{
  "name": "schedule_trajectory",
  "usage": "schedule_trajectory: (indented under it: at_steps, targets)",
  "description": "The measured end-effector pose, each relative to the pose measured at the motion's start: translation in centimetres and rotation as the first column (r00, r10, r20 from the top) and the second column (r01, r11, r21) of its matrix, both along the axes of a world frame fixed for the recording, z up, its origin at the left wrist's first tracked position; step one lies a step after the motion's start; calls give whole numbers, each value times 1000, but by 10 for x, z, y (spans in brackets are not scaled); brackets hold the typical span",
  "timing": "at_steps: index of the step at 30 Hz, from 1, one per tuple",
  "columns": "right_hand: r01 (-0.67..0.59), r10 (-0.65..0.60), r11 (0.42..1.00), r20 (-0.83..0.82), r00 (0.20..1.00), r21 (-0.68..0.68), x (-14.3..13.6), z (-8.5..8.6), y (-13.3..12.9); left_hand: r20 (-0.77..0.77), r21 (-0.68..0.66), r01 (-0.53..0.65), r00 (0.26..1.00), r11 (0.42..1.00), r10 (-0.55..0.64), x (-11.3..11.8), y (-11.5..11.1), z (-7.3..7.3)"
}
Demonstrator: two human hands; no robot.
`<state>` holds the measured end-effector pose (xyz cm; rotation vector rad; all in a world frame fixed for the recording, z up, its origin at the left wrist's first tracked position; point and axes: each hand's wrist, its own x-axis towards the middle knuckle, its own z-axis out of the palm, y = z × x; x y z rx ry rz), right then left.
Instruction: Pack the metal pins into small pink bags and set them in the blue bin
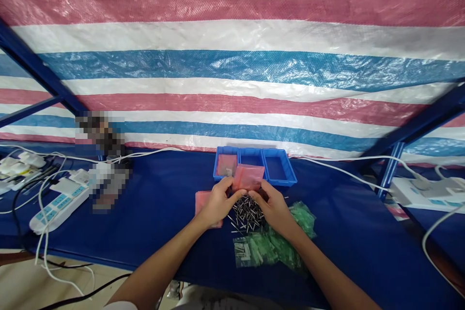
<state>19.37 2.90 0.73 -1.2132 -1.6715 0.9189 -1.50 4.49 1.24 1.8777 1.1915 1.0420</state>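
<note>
Both hands hold a pink plastic bag (248,177) above the table, pinched along its near edge. My left hand (219,201) grips its left side between thumb and fingers. On the right side, my right hand (271,205) does the same. Below the hands lies a heap of small dark and silvery metal pins or screws (247,216); their exact kind is too small to tell. A stack of pink bags (202,198) sits partly under my left hand. Green plastic bags (256,251) with contents lie under and beside my right forearm.
A blue three-section bin (279,165) stands behind the hands, with a pink bag in its left section. White power strips (61,206) and cables lie at left, and another power strip (432,193) at right. A striped tarp (232,68) hangs behind the blue table (156,213).
</note>
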Motion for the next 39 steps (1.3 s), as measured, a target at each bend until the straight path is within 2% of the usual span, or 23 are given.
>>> schedule_trajectory:
  at_steps: [12, 14, 18, 23, 28, 33, 37, 39]
  targets:
    - [38, -43, 999, -143, 989, -36, -4, -2, -2, 19, -10, 53, 998, 999, -53, 2, -1, 3]
    - [46, -53, 998, -174, 983, -42, -3, -4, 0, 65, -10, 62, 996, 998, -61, 2, -2, 4]
    - [62, -79, 996, -291, 954, -69, -2, -6, 5, 159, 84, 48, 985, 995, -61, 1, -5, 6]
    - [59, -104, 992, -432, 896, -115, -2, 4, 4, -4, 225, 142, 989, 964, -145, -2, -7, 8]
    - [18, -58, 994, -370, 927, -109, 0, 17, -2, 11, 292, 79, 996, 953, -86, -4, -5, 8]
    - [-65, -7, 986, -437, 899, -151, 0, 14, -3, 72, 291, -27, 997, 956, 6, -1, -4, 10]
    - [12, -48, 995, -373, 927, -100, -1, 3, 0, 101, 259, -37, 995, 965, 11, 2, -5, 12]
    - [71, -75, 997, -317, 946, -24, 0, -1, 1, 117, 232, -34, 993, 972, 7, 3, -5, 11]
